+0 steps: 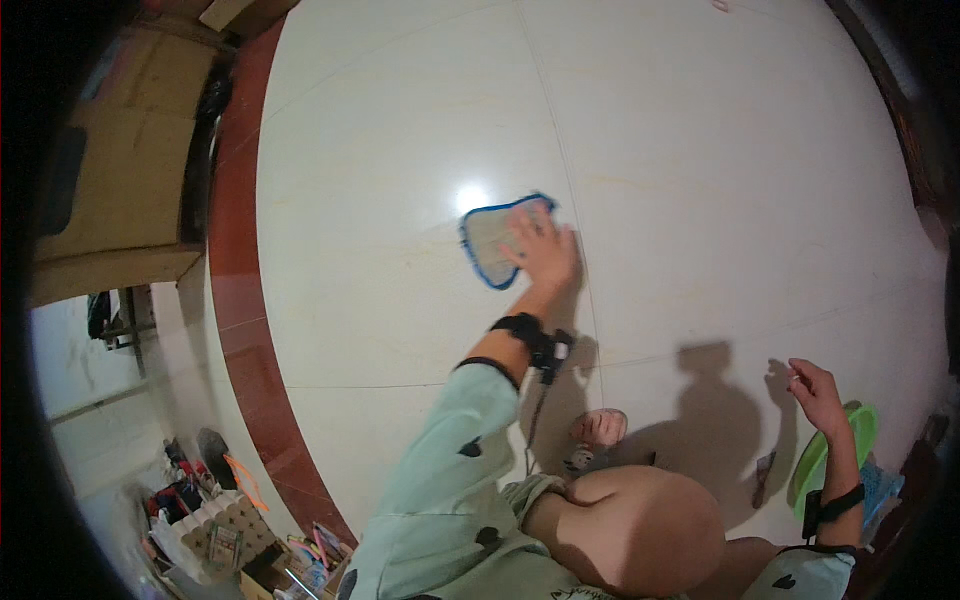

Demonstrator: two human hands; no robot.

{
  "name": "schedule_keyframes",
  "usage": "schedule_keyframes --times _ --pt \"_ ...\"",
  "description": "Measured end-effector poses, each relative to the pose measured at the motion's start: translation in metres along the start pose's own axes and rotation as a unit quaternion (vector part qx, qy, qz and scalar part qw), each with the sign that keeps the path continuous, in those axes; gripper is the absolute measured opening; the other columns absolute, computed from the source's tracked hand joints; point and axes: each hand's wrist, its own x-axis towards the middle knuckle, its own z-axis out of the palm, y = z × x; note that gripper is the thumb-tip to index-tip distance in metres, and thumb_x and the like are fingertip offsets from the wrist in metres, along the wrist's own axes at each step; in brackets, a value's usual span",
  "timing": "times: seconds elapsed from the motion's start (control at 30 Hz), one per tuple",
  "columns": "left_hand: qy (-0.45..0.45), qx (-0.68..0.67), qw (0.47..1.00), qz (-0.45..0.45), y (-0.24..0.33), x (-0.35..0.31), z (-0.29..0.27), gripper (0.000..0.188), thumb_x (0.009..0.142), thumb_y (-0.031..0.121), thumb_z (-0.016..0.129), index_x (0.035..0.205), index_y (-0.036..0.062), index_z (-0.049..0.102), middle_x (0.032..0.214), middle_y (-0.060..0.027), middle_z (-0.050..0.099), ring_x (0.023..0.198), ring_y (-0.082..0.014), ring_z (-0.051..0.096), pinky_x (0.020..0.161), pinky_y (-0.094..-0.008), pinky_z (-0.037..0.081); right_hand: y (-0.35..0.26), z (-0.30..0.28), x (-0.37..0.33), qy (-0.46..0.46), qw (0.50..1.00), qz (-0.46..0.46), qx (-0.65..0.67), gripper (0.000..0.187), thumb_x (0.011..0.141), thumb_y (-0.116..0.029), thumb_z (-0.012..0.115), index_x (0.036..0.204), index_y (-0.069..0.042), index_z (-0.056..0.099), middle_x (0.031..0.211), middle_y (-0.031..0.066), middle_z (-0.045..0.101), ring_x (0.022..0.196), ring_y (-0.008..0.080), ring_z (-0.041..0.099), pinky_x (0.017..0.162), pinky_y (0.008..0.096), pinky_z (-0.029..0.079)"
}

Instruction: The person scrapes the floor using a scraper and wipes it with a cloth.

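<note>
head view: the left hand (545, 250) lies palm down on the cloth (487, 235), fingers spread and pressing rather than clutching. the cloth is a beige piece with a blue edge, lying flat on the pale floor (700, 200), near the middle of the view; a bright glare sits just beside its upper left edge. a black strap (522, 328) circles the left wrist, with a cable (535, 425) hanging from it.

the right hand (817, 393) is off to the right, well apart from the cloth, fingers loosely bent and gripping nothing. a round green thing (812, 465) is partly hidden behind that forearm, which wears a black band (840, 503). a bare knee (640, 530) is at the lower edge, a foot (603, 427) just above it. a red strip (245, 200) curves along the left, with a box (265, 572) of small things at lower left.
</note>
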Motion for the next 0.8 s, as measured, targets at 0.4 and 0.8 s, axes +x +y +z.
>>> schedule_keyframes --times 0.4,0.8 --pt "-0.167 -0.001 0.875 0.454 0.040 -0.143 0.041 0.053 0.085 0.038 0.043 0.130 0.0124 0.032 0.139 -0.0118 0.022 0.129 -0.0274 0.017 0.097 -0.0587 0.013 0.023 -0.024 -0.059 0.067 0.997 0.027 -0.037 0.033 0.077 -0.008 0.055 0.108 0.003 0.051 0.086 0.0120 0.058 0.073 0.0161 0.052 0.067 0.0270 0.044" --pt "0.051 0.014 0.990 -0.129 -0.299 -0.072 -0.085 0.057 0.086 0.037 0.039 0.134 0.0101 0.024 0.138 -0.0185 0.019 0.129 -0.0339 0.013 0.100 -0.0530 0.010 -0.058 0.008 0.019 -0.055 0.983 -0.024 -0.176 0.028 0.078 -0.008 0.053 0.104 0.002 0.052 0.087 0.0167 0.057 0.075 0.0243 0.055 0.070 0.0318 0.044"
